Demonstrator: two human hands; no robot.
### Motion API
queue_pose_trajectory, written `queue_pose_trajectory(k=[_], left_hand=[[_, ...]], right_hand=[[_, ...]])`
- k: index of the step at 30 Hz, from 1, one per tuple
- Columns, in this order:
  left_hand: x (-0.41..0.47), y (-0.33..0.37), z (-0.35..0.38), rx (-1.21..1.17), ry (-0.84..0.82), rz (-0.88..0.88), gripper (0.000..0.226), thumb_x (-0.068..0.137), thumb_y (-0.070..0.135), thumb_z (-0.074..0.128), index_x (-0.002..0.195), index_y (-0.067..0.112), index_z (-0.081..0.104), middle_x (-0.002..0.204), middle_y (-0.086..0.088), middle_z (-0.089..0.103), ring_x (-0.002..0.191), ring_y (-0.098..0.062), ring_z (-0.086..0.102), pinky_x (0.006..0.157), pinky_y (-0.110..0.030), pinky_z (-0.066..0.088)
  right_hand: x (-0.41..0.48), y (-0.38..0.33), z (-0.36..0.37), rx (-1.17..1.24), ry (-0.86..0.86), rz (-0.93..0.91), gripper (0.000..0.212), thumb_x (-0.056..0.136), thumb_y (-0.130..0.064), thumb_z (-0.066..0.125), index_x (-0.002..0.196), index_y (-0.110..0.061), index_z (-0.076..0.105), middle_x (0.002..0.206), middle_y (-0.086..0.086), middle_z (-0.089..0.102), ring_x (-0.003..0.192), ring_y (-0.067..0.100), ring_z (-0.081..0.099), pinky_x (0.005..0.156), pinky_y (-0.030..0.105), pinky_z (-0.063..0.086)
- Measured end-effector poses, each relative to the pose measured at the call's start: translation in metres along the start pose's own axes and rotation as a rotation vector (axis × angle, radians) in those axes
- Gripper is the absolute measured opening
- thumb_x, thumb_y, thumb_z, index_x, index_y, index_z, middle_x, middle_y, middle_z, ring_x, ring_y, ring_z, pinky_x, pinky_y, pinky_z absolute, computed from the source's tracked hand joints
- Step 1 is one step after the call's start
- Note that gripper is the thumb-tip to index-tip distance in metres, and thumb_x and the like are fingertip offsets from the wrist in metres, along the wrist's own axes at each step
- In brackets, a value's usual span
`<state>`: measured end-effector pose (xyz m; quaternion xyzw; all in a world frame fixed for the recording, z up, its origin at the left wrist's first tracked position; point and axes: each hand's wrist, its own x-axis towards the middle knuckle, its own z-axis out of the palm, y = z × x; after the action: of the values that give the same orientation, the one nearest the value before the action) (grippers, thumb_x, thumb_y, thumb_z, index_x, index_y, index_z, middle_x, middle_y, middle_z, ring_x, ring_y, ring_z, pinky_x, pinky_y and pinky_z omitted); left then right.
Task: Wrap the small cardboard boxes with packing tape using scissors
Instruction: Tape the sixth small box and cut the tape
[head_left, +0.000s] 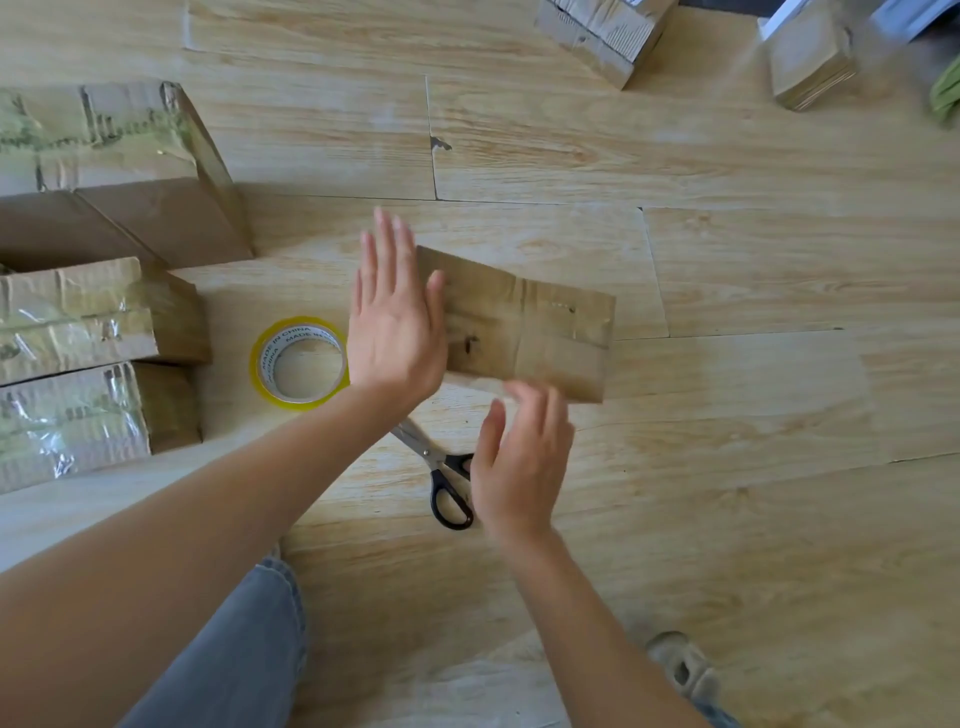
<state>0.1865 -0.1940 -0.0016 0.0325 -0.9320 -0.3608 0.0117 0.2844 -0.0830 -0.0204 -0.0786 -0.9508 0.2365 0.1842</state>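
A small cardboard box (535, 327) lies flat on the wooden floor at the centre, with shiny tape across its top. My left hand (395, 322) is open and flat, palm down on the box's left end. Blurred and open, my right hand (519, 462) hovers at the box's near edge, fingers apart, holding nothing. A roll of clear yellowish packing tape (300, 362) lies flat just left of my left wrist. Black-handled scissors (441, 475) lie shut on the floor below the box, partly hidden under my right hand.
Taped cardboard boxes (98, 322) are stacked at the left, with a larger one (114, 171) behind. More small boxes (602, 31) (810, 62) sit at the top right. My grey-trousered knee (234, 649) and a sandal (685, 665) are at the bottom.
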Motion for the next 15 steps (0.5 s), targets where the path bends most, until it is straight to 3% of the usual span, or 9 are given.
queue_pose_trajectory(k=[2,4,6,8,10,12,15], left_hand=[[-0.005,0.003,-0.002,0.134,0.016,0.285,0.054,0.104,0.025,0.023,0.153,0.010,0.005,0.157,0.002,-0.008,0.147,-0.018,-0.007,0.120,-0.036,-0.001],[-0.006,0.005,0.000,0.254,-0.085,0.434,0.054,0.104,0.024,0.024,0.153,0.011,0.006,0.159,0.000,-0.004,0.146,-0.015,-0.008,0.120,-0.035,-0.003],[-0.005,0.002,0.005,0.372,-0.181,0.450,0.055,0.104,0.027,0.022,0.153,0.014,0.000,0.160,0.000,-0.005,0.145,-0.013,-0.013,0.119,-0.033,-0.007],[-0.005,-0.002,0.007,0.441,-0.237,0.454,0.056,0.103,0.027,0.021,0.152,0.015,-0.003,0.161,0.000,-0.003,0.146,-0.015,-0.011,0.118,-0.031,-0.009],[-0.005,-0.004,0.006,0.480,-0.270,0.472,0.056,0.101,0.031,0.020,0.153,0.015,0.006,0.161,-0.002,0.007,0.148,-0.020,-0.001,0.119,-0.033,-0.003],[-0.005,-0.006,0.000,0.518,-0.274,0.506,0.055,0.101,0.036,0.019,0.152,0.015,0.018,0.159,-0.002,0.017,0.147,-0.024,0.012,0.118,-0.036,0.006],[-0.007,-0.009,-0.010,0.534,-0.263,0.517,0.055,0.101,0.036,0.019,0.150,0.013,0.030,0.156,-0.002,0.029,0.140,-0.029,0.033,0.112,-0.039,0.023]], right_hand=[[0.036,-0.009,-0.008,0.057,0.162,-0.098,0.017,0.092,-0.007,0.054,0.107,-0.005,0.063,0.108,0.010,0.062,0.099,0.021,0.055,0.086,0.024,0.034],[0.067,-0.016,-0.011,0.022,0.170,-0.189,0.027,0.093,-0.010,0.047,0.113,-0.004,0.065,0.117,0.012,0.063,0.107,0.022,0.056,0.093,0.025,0.031],[0.087,-0.020,-0.010,-0.053,-0.013,-0.235,0.038,0.098,-0.016,0.042,0.131,-0.005,0.057,0.138,0.010,0.055,0.128,0.023,0.050,0.103,0.031,0.029],[0.101,-0.018,-0.004,-0.146,-0.274,-0.223,0.047,0.104,-0.027,0.032,0.149,-0.012,0.036,0.158,0.002,0.029,0.147,0.019,0.022,0.116,0.037,0.015],[0.111,-0.012,0.005,-0.213,-0.452,-0.215,0.052,0.105,-0.037,0.021,0.155,-0.021,0.018,0.163,-0.005,0.009,0.150,0.014,0.003,0.120,0.038,0.002],[0.113,-0.002,0.010,-0.206,-0.545,-0.199,0.054,0.105,-0.043,0.015,0.156,-0.026,0.011,0.163,-0.007,0.006,0.150,0.012,0.000,0.121,0.039,0.000],[0.110,0.018,0.007,-0.229,-0.525,-0.135,0.057,0.103,-0.046,0.011,0.156,-0.023,0.009,0.163,-0.005,0.006,0.150,0.012,0.001,0.122,0.038,0.001]])
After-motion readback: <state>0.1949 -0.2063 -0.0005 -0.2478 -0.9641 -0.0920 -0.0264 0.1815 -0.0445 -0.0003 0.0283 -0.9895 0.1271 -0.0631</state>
